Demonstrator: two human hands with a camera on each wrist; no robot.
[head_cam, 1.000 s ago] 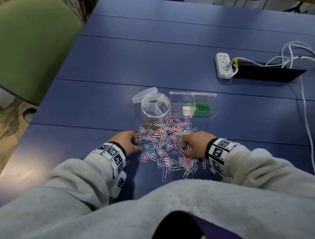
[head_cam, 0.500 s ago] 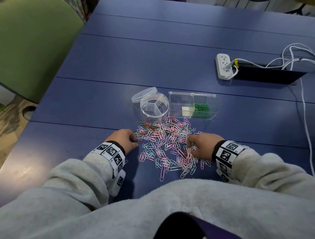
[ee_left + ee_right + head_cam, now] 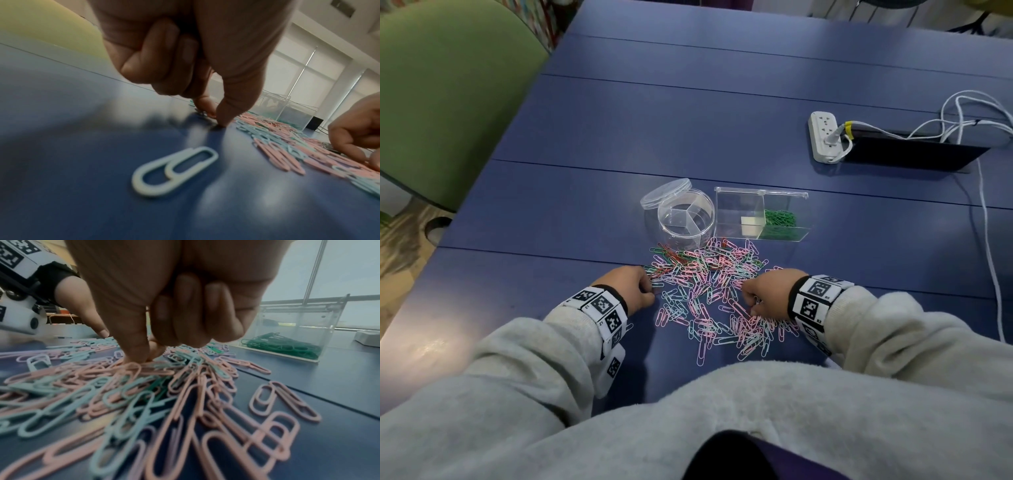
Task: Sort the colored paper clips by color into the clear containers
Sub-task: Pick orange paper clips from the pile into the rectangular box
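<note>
A person in a pale fleece top is leaning over a blue worktop point(image 3: 619, 137), both hands working at a loose heap of paper clips point(image 3: 709, 294) spread in the lower middle of the head view. The clips are mostly pink and pale blue, with some green and a few red ones towards the far edge of the heap.

The left hand point(image 3: 630, 287) is sitting at the heap's left edge, its outer fingers curled into the palm while thumb and forefinger are reaching down to the worktop among the clips there; whether that grip is actually pinching a clip I cannot tell. One pale blue clip point(image 3: 174, 170) is lying alone on bare worktop just nearer than those fingertips.

The right hand point(image 3: 767, 291) is sitting at the heap's right side, its outer fingers curled, thumb and forefinger pressing down into the pink clips; whether this grip is grasping one I cannot tell either.

Just beyond the heap, touching its far edge, a round clear container point(image 3: 686, 219) is standing open, its inside split into sections, with its lid point(image 3: 666, 193) leaning against its far left rim. Right beside it a rectangular clear box point(image 3: 756, 216) is holding green clips point(image 3: 780, 219) in its right-hand part.

Far more bare worktop is lying open behind the containers and to the left. At the upper right, well apart, a white power strip point(image 3: 824, 137) with white cables point(image 3: 962, 113) is lying beside a dark slot. A green chair point(image 3: 448, 96) is filling the upper left past the worktop's edge.
</note>
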